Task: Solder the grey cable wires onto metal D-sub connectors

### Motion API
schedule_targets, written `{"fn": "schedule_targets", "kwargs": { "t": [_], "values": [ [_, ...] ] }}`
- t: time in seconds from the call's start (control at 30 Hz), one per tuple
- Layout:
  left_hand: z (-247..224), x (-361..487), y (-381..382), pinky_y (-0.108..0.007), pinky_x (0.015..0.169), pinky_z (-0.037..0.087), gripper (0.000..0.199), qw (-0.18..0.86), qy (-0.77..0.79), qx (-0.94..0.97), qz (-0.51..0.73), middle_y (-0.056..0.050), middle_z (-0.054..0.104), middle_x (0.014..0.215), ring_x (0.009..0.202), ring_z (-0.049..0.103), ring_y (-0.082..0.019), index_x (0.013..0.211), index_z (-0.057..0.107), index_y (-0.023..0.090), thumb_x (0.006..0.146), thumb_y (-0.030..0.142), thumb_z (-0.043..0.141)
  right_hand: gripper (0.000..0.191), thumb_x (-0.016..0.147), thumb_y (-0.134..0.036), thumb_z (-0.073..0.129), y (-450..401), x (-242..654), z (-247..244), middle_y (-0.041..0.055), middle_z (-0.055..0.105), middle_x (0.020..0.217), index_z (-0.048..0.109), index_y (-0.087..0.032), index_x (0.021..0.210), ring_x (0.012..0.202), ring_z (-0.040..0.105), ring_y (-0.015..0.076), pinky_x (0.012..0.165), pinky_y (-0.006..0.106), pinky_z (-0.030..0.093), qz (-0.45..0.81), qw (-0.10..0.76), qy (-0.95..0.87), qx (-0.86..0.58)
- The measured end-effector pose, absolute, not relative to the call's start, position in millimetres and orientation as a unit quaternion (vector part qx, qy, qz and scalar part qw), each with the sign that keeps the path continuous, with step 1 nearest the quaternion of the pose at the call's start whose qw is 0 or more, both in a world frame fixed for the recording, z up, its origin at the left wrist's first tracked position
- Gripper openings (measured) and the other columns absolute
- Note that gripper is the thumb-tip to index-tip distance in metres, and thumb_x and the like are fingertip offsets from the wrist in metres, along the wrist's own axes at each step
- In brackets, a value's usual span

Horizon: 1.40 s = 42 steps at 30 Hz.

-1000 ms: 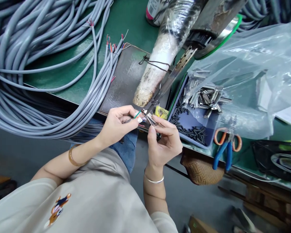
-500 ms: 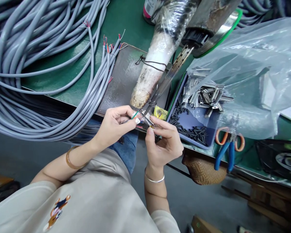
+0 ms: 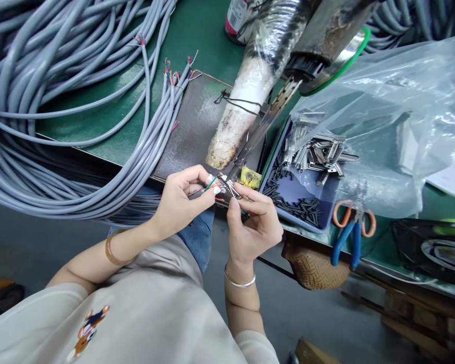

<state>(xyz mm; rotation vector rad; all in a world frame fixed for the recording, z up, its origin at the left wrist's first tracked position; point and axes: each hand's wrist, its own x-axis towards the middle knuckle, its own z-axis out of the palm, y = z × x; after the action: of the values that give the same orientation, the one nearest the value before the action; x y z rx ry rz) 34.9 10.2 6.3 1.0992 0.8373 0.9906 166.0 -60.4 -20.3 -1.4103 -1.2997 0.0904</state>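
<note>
Some coloured wires (image 3: 212, 183) are pinched in the left hand (image 3: 184, 199), a connector (image 3: 228, 186) in the right hand (image 3: 255, 222). A tray (image 3: 292, 190) holds black tubes (image 3: 304, 211) and metal parts (image 3: 328, 153).

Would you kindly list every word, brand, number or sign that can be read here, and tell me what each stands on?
No text can be read for certain.
Container at the top: its barcode label is too small and blurred to read.
Shirt: an embroidered figure, no lettering that I can make out.
</note>
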Motion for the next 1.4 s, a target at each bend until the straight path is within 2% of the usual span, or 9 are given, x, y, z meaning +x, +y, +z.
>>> {"fn": "schedule_targets", "kwargs": {
  "t": [0.1, 0.3, 0.6, 0.7, 0.87, 0.97, 1.13, 1.4],
  "values": [
    [3.5, 36.8, 9.1, -0.017, 0.055, 0.046, 0.014, 0.640, 0.376, 0.497, 0.449, 0.001, 0.060, 0.069, 0.060, 0.055, -0.008, 0.072, 0.059, 0.017, 0.076, 0.018, 0.073, 0.016, 0.088, -0.008, 0.074, -58.4, 166.0, -20.2, 0.0026, 0.080, 0.106, 0.068, -0.022, 0.092, 0.096, 0.078, 0.0168, 0.082, 0.032, 0.066, 0.016, 0.570, -0.566, -0.595],
    [1.3, 40.0, 8.8, -0.017, 0.054, 0.044, 0.014, 0.587, 0.391, 0.539, 0.462, 0.002, 0.056, 0.066, 0.061, 0.053, -0.008, 0.070, 0.058, 0.018, 0.079, 0.017, 0.068, 0.016, 0.087, -0.009, 0.076, -54.3, 166.5, -19.9, 0.0022, 0.081, 0.105, 0.069, -0.022, 0.092, 0.093, 0.079, 0.0171, 0.080, 0.032, 0.066, -0.018, 0.560, -0.578, -0.593],
    [7.0, 40.9, 6.3, -0.019, 0.054, 0.044, 0.014, 0.561, 0.420, 0.552, 0.453, 0.000, 0.059, 0.068, 0.065, 0.057, -0.011, 0.070, 0.060, 0.018, 0.080, 0.017, 0.070, 0.017, 0.085, -0.012, 0.079, -52.0, 167.7, -16.1, 0.0016, 0.081, 0.105, 0.071, -0.024, 0.093, 0.092, 0.079, 0.0188, 0.081, 0.035, 0.067, -0.036, 0.543, -0.584, -0.602],
    [9.7, 40.9, 7.9, -0.019, 0.052, 0.043, 0.014, 0.561, 0.428, 0.545, 0.452, 0.000, 0.060, 0.067, 0.064, 0.057, -0.011, 0.068, 0.061, 0.018, 0.076, 0.017, 0.072, 0.016, 0.085, -0.012, 0.079, -51.8, 167.3, -13.9, 0.0019, 0.081, 0.106, 0.071, -0.024, 0.094, 0.093, 0.079, 0.0191, 0.081, 0.036, 0.067, -0.040, 0.535, -0.588, -0.606],
    [12.5, 39.1, 12.8, -0.019, 0.050, 0.044, 0.017, 0.604, 0.425, 0.530, 0.418, 0.000, 0.061, 0.064, 0.058, 0.055, -0.010, 0.066, 0.060, 0.018, 0.072, 0.018, 0.077, 0.016, 0.085, -0.011, 0.077, -51.6, 168.0, -16.0, 0.0031, 0.081, 0.105, 0.067, -0.023, 0.089, 0.090, 0.078, 0.0169, 0.077, 0.031, 0.066, -0.042, 0.553, -0.589, -0.588],
    [12.1, 38.3, 14.0, -0.019, 0.051, 0.046, 0.022, 0.617, 0.423, 0.521, 0.411, 0.000, 0.062, 0.065, 0.058, 0.056, -0.010, 0.065, 0.058, 0.018, 0.071, 0.019, 0.079, 0.016, 0.086, -0.011, 0.076, -52.1, 168.5, -18.6, 0.0031, 0.081, 0.104, 0.065, -0.023, 0.088, 0.088, 0.078, 0.0164, 0.075, 0.030, 0.065, -0.039, 0.552, -0.589, -0.588],
    [10.2, 38.4, 11.7, -0.019, 0.053, 0.047, 0.019, 0.618, 0.423, 0.518, 0.414, 0.000, 0.062, 0.066, 0.060, 0.057, -0.010, 0.067, 0.057, 0.018, 0.073, 0.017, 0.075, 0.015, 0.087, -0.013, 0.076, -53.0, 167.9, -20.3, 0.0030, 0.081, 0.103, 0.065, -0.023, 0.089, 0.087, 0.079, 0.0174, 0.074, 0.031, 0.065, -0.040, 0.542, -0.588, -0.599],
    [11.6, 39.0, 10.4, -0.019, 0.054, 0.046, 0.012, 0.603, 0.422, 0.522, 0.431, 0.000, 0.060, 0.066, 0.061, 0.055, -0.010, 0.069, 0.060, 0.018, 0.074, 0.017, 0.071, 0.018, 0.084, -0.011, 0.080, -50.2, 167.1, -15.9, 0.0018, 0.081, 0.105, 0.071, -0.024, 0.092, 0.093, 0.079, 0.0179, 0.081, 0.033, 0.066, -0.041, 0.542, -0.586, -0.600]
  ]
}}
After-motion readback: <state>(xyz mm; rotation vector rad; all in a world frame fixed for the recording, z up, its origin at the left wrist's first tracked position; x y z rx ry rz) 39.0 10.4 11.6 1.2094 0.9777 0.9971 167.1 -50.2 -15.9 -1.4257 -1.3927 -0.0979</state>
